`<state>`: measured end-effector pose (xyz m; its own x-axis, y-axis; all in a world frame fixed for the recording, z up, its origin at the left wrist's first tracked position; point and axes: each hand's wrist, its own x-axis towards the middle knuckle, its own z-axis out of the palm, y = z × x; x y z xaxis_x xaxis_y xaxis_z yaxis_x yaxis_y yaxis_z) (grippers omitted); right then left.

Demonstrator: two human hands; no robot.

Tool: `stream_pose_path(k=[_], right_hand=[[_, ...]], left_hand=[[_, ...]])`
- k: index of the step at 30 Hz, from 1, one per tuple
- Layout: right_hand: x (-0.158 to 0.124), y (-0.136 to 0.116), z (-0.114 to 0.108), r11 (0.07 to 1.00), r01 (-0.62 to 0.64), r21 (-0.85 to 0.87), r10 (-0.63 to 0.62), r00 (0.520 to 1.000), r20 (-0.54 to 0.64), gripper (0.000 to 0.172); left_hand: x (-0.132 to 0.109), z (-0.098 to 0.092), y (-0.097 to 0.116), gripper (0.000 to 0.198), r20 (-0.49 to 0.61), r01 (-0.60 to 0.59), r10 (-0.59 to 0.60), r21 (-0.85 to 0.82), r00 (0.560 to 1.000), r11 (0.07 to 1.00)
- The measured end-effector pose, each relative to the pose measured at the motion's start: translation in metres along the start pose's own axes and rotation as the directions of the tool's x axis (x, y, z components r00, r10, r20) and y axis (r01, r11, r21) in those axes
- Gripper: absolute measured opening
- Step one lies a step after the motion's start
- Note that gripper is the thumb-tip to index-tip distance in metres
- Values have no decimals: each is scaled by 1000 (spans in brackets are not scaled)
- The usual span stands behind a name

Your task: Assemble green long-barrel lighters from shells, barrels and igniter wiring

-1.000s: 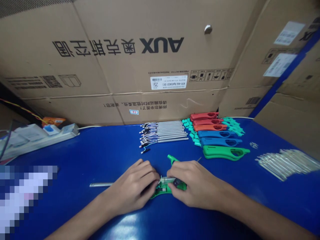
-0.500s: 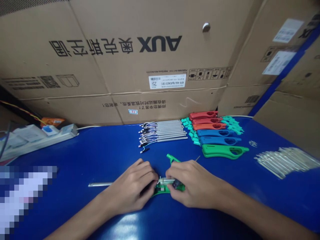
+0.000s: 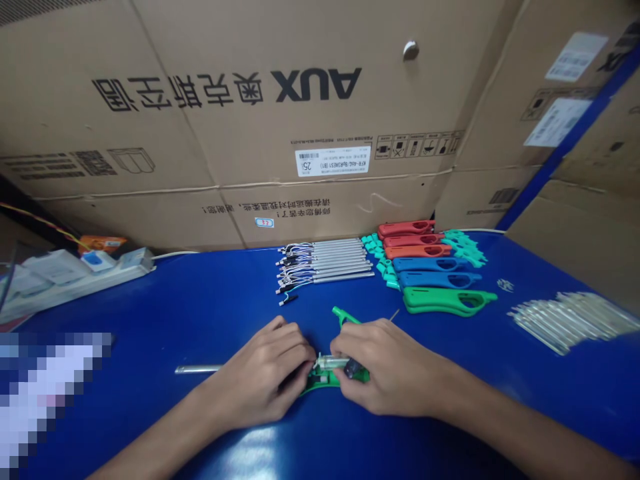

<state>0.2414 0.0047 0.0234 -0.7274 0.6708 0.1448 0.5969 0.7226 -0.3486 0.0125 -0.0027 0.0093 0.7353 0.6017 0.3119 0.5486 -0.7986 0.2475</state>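
A green lighter housing half (image 3: 327,383) lies with its inside upward between my hands, its handle end (image 3: 341,315) showing beyond my right fingers. My left hand (image 3: 273,373) is closed around the housing's left part; its fingertips touch small white parts there. From under that hand a silver metal tube (image 3: 197,369) sticks out to the left. My right hand (image 3: 383,370) pinches a clear gas tank (image 3: 331,362) lying over the housing. Tucked in the same hand is a dark-handled screwdriver (image 3: 353,369), its thin shaft pointing away to the upper right.
Silver tubes with wires (image 3: 343,260), turquoise caps (image 3: 385,267), and red, blue and green lighter housings (image 3: 445,301) lie at the back. Clear gas tanks (image 3: 570,320) are at right. A power strip (image 3: 80,283) stands at left; a cardboard wall (image 3: 200,153) closes the back.
My hands and the parts between them look almost unmoved. The whole view has shifted very slightly.
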Motion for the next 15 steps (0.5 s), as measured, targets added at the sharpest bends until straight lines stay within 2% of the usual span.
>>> stream_pose_path(k=[15], right_hand=[[0, -2, 0, 1000, 13, -28, -12, 1000, 25, 7]], left_hand=[[1, -2, 2, 19, -22, -22, 22, 6, 1000, 1000]])
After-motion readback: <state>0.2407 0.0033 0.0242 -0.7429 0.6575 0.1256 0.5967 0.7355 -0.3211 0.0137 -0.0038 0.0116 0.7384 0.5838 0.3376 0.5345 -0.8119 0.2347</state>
